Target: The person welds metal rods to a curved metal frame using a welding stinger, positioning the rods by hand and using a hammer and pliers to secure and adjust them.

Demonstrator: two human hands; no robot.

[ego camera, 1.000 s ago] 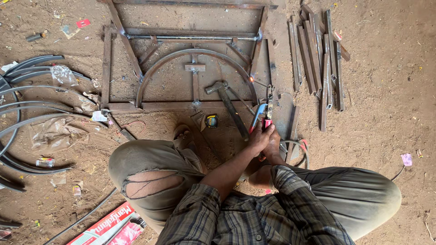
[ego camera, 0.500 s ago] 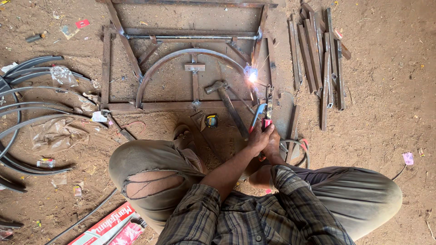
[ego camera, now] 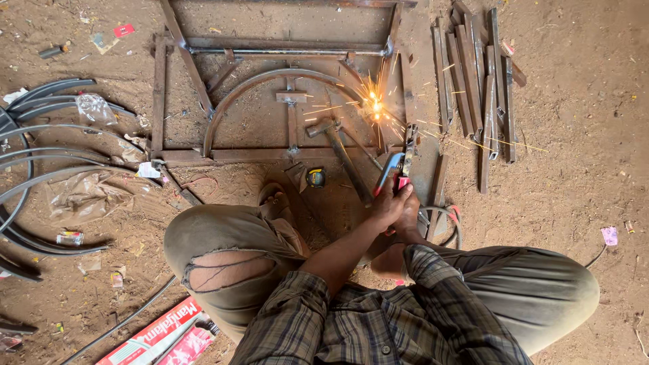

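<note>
- Bare brown dirt floor [ego camera: 581, 135] fills the head view, strewn with scraps of paper and plastic.
- Flat on the dirt lies a rusty steel frame [ego camera: 159, 94] of square bars, with a curved arch bar [ego camera: 250, 84] fixed inside it and a straight rod running across its upper part.
- Bright orange sparks [ego camera: 374, 105] burst at the right end of the arch, where it meets the frame's inner upright.
- Both hands meet just below the frame's right corner: the right hand [ego camera: 410, 215] and the left hand [ego camera: 387, 206] are clenched together around the red-and-blue electrode holder [ego camera: 395, 169].
- From the holder a thin welding rod [ego camera: 410, 138] points up toward the sparks; the exact tip is lost in the glare.
- A hammer [ego camera: 338, 152] lies slanted across the frame's lower bar, just left of the holder, its head inside the frame.
- A small round tape measure [ego camera: 315, 177] sits on the ground below the frame, near the person's sandalled foot [ego camera: 274, 199].
- The person squats, knees wide in olive trousers, the left knee torn, wearing a plaid shirt.
- A bundle of straight steel bars [ego camera: 476, 81] lies to the right of the frame.
- Curved dark steel strips [ego camera: 40, 155] are piled at the left edge.
- A red-and-white electrode box [ego camera: 159, 331] lies at the bottom, beside the left leg.
</note>
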